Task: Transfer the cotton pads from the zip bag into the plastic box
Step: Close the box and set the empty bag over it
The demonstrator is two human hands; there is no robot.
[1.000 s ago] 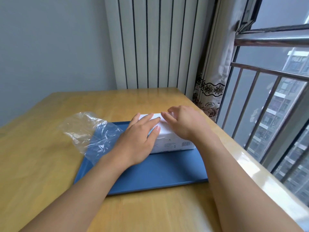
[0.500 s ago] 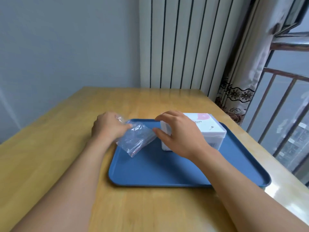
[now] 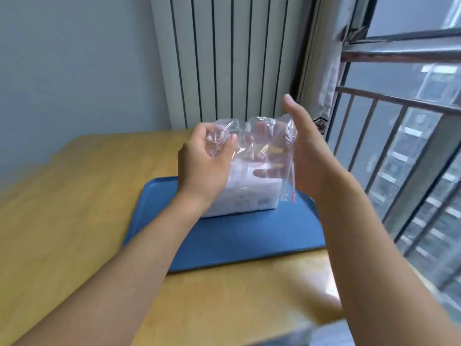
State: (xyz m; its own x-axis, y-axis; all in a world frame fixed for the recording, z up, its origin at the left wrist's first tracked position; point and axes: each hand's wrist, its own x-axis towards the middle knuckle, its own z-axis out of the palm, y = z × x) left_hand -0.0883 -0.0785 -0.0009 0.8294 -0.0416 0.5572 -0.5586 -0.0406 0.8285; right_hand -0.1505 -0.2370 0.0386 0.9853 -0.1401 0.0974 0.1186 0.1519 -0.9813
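I hold a clear, crumpled zip bag (image 3: 264, 146) up in the air above the blue tray (image 3: 237, 240). My left hand (image 3: 202, 166) grips the bunched left part of the bag. My right hand (image 3: 309, 156) holds the right side, thumb pointing up, its fingers showing through the plastic. A red zip strip hangs at the bag's lower right edge. Behind the bag, a white plastic box (image 3: 244, 201) stands on the tray, partly hidden by the bag and my left hand. No cotton pads are visible.
The tray lies on a wooden table (image 3: 74, 221) whose right edge runs along a barred window (image 3: 399, 146). A white radiator (image 3: 224, 58) and a curtain (image 3: 321, 71) stand behind the table's far edge.
My left hand lifted the zip bag off the tray. My right hand left the white box and took the bag's right side. The bag now hangs in front of the box.
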